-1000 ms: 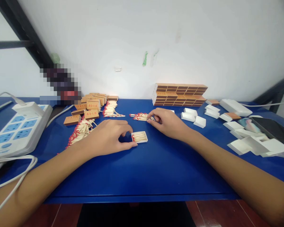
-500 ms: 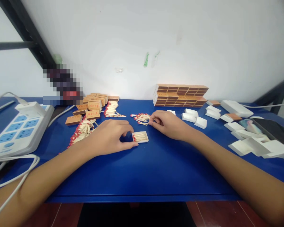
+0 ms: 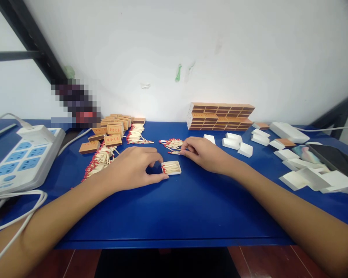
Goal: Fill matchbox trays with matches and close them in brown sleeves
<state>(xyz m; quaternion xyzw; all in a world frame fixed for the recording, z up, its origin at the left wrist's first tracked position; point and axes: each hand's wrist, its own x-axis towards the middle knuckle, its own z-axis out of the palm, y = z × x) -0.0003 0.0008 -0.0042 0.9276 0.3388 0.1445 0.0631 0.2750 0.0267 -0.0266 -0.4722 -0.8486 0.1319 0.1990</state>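
Now: tray [image 3: 174, 174] lies flat mid-table, matches [image 3: 171, 168] in it, red heads to the left. Its load looks the same as a second ago. Left hand [image 3: 140, 164] has kept its place: thumb at the tray's near-left corner, a finger by the far-left one; whether it presses cannot be told.

Change is at the small pile [image 3: 170, 143] beyond the tray. Right hand [image 3: 201, 152] has come down from the pile's right end to its near edge, fingertips pinched on the ends of a few sticks [image 3: 174, 152], number unclear. These lie slightly apart from the rest. Judgement: a portion is being split off, none of it in the tray yet.

Farther out: match heap [image 3: 100, 160] and boxes [image 3: 113, 140] left; box stack [image 3: 220, 117] by the wall; empty trays [image 3: 231, 143] right.
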